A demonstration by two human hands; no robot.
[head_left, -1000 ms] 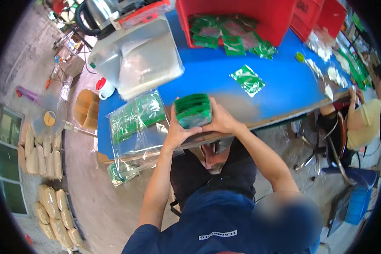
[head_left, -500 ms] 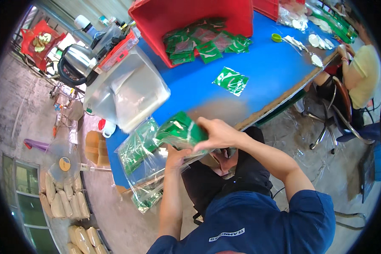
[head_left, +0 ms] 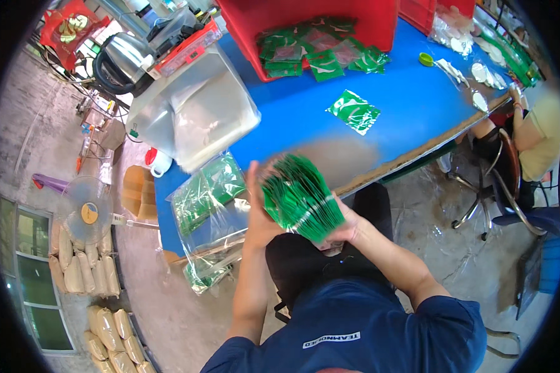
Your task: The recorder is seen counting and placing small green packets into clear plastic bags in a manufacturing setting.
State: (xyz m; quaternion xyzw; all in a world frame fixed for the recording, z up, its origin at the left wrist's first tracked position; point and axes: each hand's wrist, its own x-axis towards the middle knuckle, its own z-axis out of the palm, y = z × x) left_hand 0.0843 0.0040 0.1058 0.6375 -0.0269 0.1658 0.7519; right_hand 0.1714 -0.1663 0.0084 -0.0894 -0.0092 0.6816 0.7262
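Between my two hands is a thick stack of green packets [head_left: 302, 199], its many edges slightly fanned. My left hand [head_left: 259, 221] presses along the stack's left side with fingers stretched upward. Around the lower right side, my right hand [head_left: 347, 225] grips it, its fingers partly hidden behind the packets. Left of the stack, a clear plastic bag [head_left: 208, 189] with green packets inside lies at the table edge, part of it hanging over. A single green packet [head_left: 356, 113] lies flat on the blue table [head_left: 286, 118]. Beyond it, a red bin [head_left: 317, 12] tipped toward me holds many more packets.
A pile of clear plastic sheets [head_left: 211, 112] sits at the left, near a steel kettle [head_left: 121, 56] and a white mug [head_left: 160, 163]. A fan [head_left: 88, 211] stands left of the table. At the right, a seated person [head_left: 538, 137] works beside a small green cup [head_left: 425, 59].
The green packets have come away from beside the plastic bag, to the right, and now stand edge-up between both hands. My left hand has moved from underneath to the stack's side.
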